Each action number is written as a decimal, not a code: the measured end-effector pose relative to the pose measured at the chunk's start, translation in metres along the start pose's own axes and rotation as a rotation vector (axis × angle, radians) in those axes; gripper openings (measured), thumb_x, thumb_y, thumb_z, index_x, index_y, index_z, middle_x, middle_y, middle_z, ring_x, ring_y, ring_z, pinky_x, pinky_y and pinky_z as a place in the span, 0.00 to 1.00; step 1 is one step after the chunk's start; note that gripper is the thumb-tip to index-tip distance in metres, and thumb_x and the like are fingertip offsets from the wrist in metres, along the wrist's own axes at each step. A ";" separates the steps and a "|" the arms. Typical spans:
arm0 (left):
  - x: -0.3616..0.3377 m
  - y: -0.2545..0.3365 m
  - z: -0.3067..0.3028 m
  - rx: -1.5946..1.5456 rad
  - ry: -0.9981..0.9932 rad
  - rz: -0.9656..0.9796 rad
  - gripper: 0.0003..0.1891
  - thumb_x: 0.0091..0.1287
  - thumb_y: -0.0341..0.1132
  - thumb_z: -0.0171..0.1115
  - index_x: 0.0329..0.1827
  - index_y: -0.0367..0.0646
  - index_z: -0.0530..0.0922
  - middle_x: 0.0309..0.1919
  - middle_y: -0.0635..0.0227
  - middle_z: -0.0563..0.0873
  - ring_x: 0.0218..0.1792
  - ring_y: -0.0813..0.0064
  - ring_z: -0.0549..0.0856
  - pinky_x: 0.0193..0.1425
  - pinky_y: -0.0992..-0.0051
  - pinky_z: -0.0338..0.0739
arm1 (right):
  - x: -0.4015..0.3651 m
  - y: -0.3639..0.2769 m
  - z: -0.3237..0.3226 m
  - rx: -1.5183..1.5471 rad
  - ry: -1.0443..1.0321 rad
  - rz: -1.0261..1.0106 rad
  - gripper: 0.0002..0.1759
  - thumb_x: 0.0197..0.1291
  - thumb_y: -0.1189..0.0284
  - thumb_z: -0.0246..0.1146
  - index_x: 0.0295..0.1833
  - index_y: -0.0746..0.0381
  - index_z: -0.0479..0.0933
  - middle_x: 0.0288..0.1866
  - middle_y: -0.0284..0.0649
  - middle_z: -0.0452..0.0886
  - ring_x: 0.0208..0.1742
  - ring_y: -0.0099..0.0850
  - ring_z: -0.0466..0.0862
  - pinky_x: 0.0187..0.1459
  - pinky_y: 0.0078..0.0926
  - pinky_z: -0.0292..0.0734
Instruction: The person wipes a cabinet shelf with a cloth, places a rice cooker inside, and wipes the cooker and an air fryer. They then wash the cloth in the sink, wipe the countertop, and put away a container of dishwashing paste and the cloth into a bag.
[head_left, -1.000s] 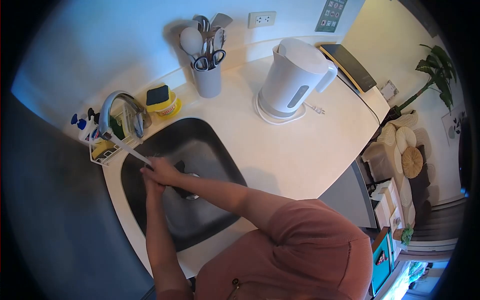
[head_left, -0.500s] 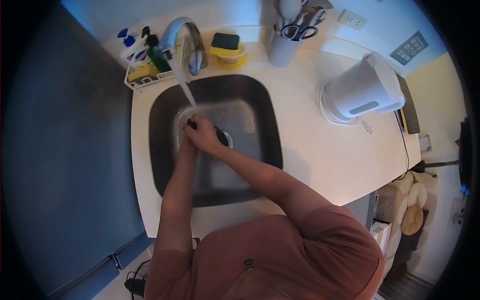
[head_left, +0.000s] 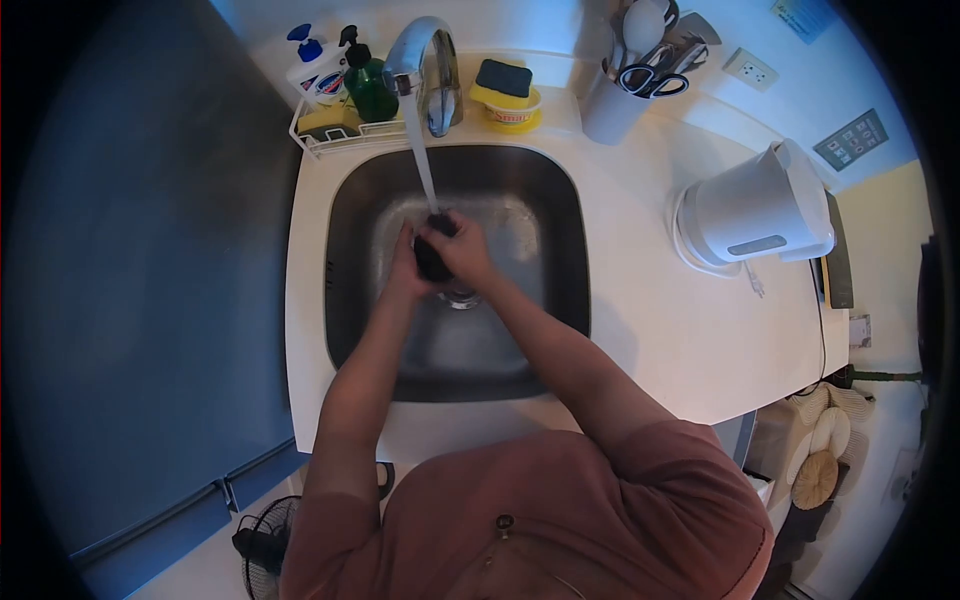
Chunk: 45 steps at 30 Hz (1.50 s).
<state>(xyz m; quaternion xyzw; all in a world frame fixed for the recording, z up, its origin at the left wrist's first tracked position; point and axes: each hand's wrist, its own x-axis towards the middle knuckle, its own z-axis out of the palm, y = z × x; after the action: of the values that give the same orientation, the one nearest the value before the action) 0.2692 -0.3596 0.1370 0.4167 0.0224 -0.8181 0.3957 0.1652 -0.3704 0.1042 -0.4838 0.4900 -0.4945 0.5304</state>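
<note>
In the head view, at the centre of the frame, your left hand [head_left: 406,265] and right hand [head_left: 468,255] close together around a small dark object [head_left: 432,256]. You hold it inside the sink [head_left: 560,250], just above the drain [head_left: 461,298]. The water stream [head_left: 422,170] from the faucet [head_left: 425,60] lands on its top. It is probably slippery when wet, so grip firmly and turn it slowly under the flow.

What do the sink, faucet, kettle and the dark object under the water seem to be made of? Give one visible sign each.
Sink: probably brushed stainless steel; grey walls with soft streaky reflections.
Faucet: likely polished or chromed metal; bright mirror-like highlights.
Kettle: apparently white plastic, smooth, semi-matt; even colour, dull sheen.
Dark object: black, mostly covered; material cannot be told.
</note>
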 end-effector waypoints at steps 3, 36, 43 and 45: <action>0.036 -0.004 -0.020 -0.188 -0.300 0.250 0.14 0.63 0.44 0.57 0.42 0.42 0.75 0.37 0.65 0.81 0.38 0.67 0.82 0.47 0.69 0.75 | -0.016 -0.016 0.012 0.086 0.095 -0.095 0.10 0.52 0.72 0.65 0.39 0.64 0.75 0.31 0.37 0.78 0.34 0.26 0.79 0.35 0.24 0.75; -0.001 0.099 -0.006 1.073 0.026 0.553 0.15 0.63 0.41 0.58 0.47 0.41 0.76 0.38 0.67 0.80 0.38 0.76 0.77 0.46 0.75 0.73 | 0.041 -0.054 -0.044 -0.772 -0.395 -0.239 0.16 0.56 0.64 0.61 0.44 0.65 0.73 0.34 0.51 0.80 0.38 0.45 0.81 0.41 0.35 0.74; 0.073 0.013 -0.068 -0.058 -0.562 0.003 0.17 0.65 0.44 0.51 0.53 0.45 0.71 0.48 0.60 0.77 0.52 0.65 0.78 0.57 0.58 0.73 | 0.005 -0.044 0.008 -0.262 -0.351 -0.064 0.08 0.59 0.71 0.59 0.41 0.64 0.76 0.33 0.39 0.80 0.35 0.28 0.78 0.41 0.26 0.72; 0.081 0.002 -0.065 -0.040 -0.205 0.150 0.16 0.64 0.42 0.50 0.50 0.44 0.72 0.46 0.61 0.79 0.50 0.65 0.79 0.55 0.61 0.74 | -0.006 -0.050 0.009 -0.263 -0.357 -0.101 0.10 0.61 0.70 0.58 0.44 0.64 0.75 0.33 0.34 0.79 0.36 0.23 0.77 0.41 0.24 0.71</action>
<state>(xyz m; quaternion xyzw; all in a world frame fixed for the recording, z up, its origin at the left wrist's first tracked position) 0.2862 -0.3882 0.0383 0.3235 -0.0330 -0.8238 0.4643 0.1713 -0.3664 0.1550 -0.6526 0.4238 -0.3588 0.5156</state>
